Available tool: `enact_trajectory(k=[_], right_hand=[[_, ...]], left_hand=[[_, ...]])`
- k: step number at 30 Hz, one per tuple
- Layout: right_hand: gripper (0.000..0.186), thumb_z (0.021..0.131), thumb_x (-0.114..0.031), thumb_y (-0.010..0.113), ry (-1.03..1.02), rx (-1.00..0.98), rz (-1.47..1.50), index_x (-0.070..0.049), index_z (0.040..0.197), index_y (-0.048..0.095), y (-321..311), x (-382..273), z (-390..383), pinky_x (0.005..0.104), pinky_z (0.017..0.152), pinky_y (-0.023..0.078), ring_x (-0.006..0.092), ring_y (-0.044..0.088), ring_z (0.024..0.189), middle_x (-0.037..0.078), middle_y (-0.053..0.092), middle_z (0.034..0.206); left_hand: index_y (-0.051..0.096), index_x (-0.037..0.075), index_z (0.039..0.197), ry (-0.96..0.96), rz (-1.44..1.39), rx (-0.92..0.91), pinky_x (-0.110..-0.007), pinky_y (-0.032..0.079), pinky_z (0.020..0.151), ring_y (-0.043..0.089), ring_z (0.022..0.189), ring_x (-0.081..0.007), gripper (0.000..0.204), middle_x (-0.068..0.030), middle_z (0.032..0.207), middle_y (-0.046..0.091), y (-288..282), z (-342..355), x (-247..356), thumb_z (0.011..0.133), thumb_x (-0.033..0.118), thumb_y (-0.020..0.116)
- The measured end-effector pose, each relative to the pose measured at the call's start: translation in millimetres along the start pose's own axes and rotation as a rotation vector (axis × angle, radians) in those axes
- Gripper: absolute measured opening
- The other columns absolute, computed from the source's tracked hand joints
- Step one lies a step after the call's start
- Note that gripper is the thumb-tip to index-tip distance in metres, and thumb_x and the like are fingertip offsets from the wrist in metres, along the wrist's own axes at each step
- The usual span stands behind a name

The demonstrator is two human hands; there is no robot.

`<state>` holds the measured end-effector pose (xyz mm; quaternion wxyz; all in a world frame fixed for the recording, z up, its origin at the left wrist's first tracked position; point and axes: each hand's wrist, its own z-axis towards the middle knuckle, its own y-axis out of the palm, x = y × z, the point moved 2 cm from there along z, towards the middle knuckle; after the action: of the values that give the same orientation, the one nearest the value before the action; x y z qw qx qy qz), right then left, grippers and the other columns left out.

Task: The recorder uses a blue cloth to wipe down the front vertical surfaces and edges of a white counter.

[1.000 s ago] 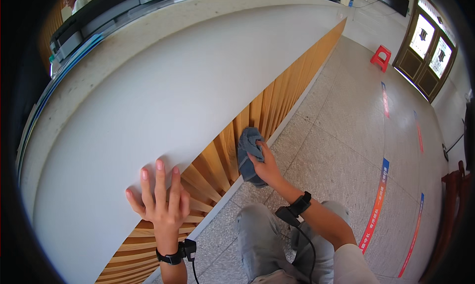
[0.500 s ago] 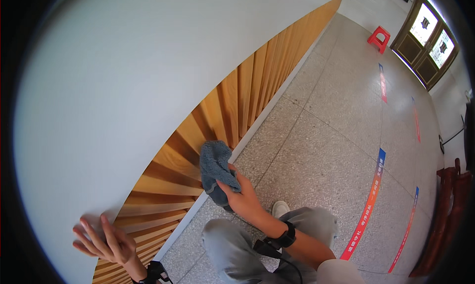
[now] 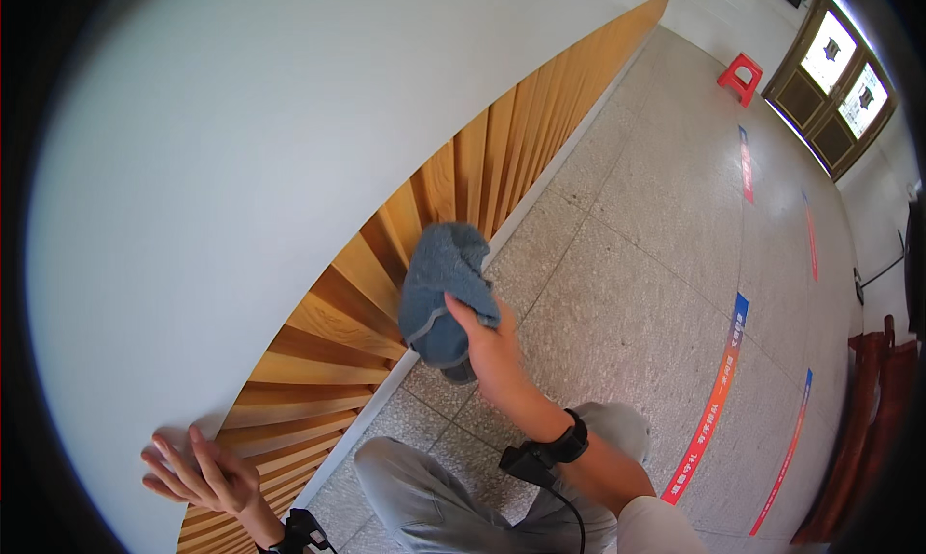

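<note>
My right hand grips a bunched grey-blue cloth, the thumb lying over it. The cloth is up against the wooden slats of a panel, close to its white base strip; whether it presses on the wood I cannot tell. On the left, my left hand rests with spread fingers on the smooth white surface beside the slats' edge. Nothing is in that hand.
Speckled floor tiles stretch off to the right, with coloured floor strips stuck on them. A red stool stands near a double door at the back. Dark reddish wooden furniture is at the right edge.
My right hand has moved the cloth farther along the slats, up and slightly right. My legs have shifted. The left hand stays almost where it was.
</note>
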<state>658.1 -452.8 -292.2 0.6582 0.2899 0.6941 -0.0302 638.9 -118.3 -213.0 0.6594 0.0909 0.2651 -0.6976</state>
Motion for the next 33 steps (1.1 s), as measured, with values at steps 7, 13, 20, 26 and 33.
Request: enact_trajectory(k=[7, 13, 20, 26, 33], right_hand=[[0.052, 0.092, -0.01, 0.061, -0.227, -0.213, -0.14, 0.007, 0.138, 0.043, 35.6, -25.9, 9.2, 0.0303, 0.092, 0.046, 0.0177, 0.062, 0.103, 0.016, 0.066, 0.112], [0.036, 0.094, -0.02, 0.058, -0.201, -0.204, -0.465, -0.003, 0.125, 0.056, 16.6, 46.6, 35.3, 0.0359, 0.083, 0.048, 0.0405, 0.063, 0.098, 0.025, 0.066, 0.102], [0.04, 0.09, -0.018, 0.062, -0.142, -0.206, -0.507, -0.002, 0.127, 0.056, -0.7, 64.4, 44.4, 0.0341, 0.085, 0.048, 0.0354, 0.065, 0.1, 0.023, 0.067, 0.102], [0.043, 0.09, -0.013, 0.064, -0.279, -0.209, -0.181, 0.006, 0.128, 0.053, 24.5, 1.3, 23.0, 0.0308, 0.09, 0.047, 0.0211, 0.063, 0.101, 0.016, 0.067, 0.11], [0.04, 0.092, -0.018, 0.066, -0.3, -0.156, -0.163, 0.006, 0.122, 0.057, 36.3, -5.5, 22.5, 0.032, 0.088, 0.048, 0.0197, 0.063, 0.098, 0.014, 0.068, 0.107]], left_hand=[[0.066, 0.007, 0.12, -0.02, -0.024, -0.02, -0.059, 0.018, 0.116, 0.039, 0.135, -0.0461, 0.041, -0.0231, 0.137, 0.054, 1.6, -3.1, -1.8, 0.081, -0.003, 0.056], [0.067, 0.01, 0.119, -0.026, -0.022, -0.016, -0.061, 0.015, 0.116, 0.038, 0.137, -0.0454, 0.044, -0.0216, 0.139, 0.052, -1.0, -0.7, -4.4, 0.08, -0.004, 0.053], [0.068, 0.011, 0.117, -0.03, -0.052, -0.006, -0.063, 0.014, 0.116, 0.039, 0.136, -0.0453, 0.045, -0.0211, 0.136, 0.055, -2.4, -1.9, -0.2, 0.077, -0.002, 0.054], [0.069, 0.011, 0.115, -0.044, -0.086, -0.052, -0.061, 0.013, 0.116, 0.039, 0.136, -0.0438, 0.044, -0.0207, 0.136, 0.056, -8.9, -5.7, -5.3, 0.076, -0.002, 0.054], [0.07, 0.012, 0.114, -0.062, -0.07, -0.029, -0.061, 0.013, 0.117, 0.037, 0.137, -0.0442, 0.043, -0.0201, 0.137, 0.055, -3.2, -3.6, -2.3, 0.077, -0.003, 0.054]])
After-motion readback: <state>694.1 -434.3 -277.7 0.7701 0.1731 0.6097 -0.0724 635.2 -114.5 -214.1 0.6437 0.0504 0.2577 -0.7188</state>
